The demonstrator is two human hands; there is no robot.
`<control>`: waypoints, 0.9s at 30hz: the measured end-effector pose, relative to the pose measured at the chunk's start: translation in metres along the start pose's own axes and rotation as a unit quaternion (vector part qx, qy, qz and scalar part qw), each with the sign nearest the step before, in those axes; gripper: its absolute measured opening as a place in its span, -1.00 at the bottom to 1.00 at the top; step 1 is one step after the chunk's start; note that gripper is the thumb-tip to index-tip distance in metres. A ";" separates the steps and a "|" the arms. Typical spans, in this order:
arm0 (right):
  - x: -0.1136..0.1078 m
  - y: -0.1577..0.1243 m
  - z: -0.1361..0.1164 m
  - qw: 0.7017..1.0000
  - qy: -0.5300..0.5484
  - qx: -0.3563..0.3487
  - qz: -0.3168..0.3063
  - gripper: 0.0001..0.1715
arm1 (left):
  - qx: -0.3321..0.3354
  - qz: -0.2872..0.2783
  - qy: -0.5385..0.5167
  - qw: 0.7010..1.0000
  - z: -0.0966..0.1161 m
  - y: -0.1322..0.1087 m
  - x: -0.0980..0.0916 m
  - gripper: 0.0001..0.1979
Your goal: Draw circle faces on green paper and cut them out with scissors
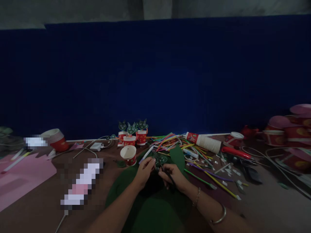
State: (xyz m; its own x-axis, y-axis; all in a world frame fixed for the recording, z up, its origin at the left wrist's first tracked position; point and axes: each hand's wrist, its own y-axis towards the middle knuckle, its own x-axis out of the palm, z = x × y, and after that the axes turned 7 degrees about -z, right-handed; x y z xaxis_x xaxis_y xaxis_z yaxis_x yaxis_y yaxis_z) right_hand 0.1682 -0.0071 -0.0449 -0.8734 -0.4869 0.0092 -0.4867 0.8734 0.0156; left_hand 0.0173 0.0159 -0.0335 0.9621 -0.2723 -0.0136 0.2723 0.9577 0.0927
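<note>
In the head view, my right hand [173,174] grips a pair of scissors with black handles [172,182], its blades pointing up and away between my hands. My left hand [145,170] is closed in a pinch on a small piece of dark green paper [156,167] beside the blades. A dark green cutout with a pale drawn face [162,159] shows just beyond the scissors; whether it belongs to the pinched piece I cannot tell. Below my hands lies dark green paper [155,213]. A green paper leaf shape [178,157] rests behind my right hand.
Past my hands lie many colored pipe cleaners [167,142]. An open paper cup [128,153] stands left, before red cups with animal faces [129,139]. Stacked cups [209,144] lie at right, near a red-handled tool [235,152] and paper scraps. Pink paper [26,178] covers the far left.
</note>
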 end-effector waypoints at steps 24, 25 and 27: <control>0.001 -0.001 -0.004 1.000 -0.010 0.017 -0.006 -0.51 | 0.023 0.024 0.002 0.999 -0.004 0.001 -0.003 -0.66; 0.001 -0.001 -0.004 1.000 -0.009 0.017 -0.005 -0.51 | 0.025 0.027 0.001 0.999 -0.004 0.001 -0.003 -0.66; 0.001 -0.001 -0.003 1.000 -0.006 0.016 -0.010 -0.51 | 0.027 0.031 0.004 0.999 -0.003 0.001 -0.002 -0.67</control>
State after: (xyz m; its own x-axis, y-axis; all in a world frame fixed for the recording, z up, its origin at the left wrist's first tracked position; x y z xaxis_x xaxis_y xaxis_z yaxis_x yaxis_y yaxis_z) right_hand 0.1679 -0.0081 -0.0424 -0.8637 -0.5041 -0.0021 -0.5040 0.8636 -0.0154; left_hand 0.0153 0.0175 -0.0366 0.9772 -0.2119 -0.0148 0.2118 0.9660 0.1482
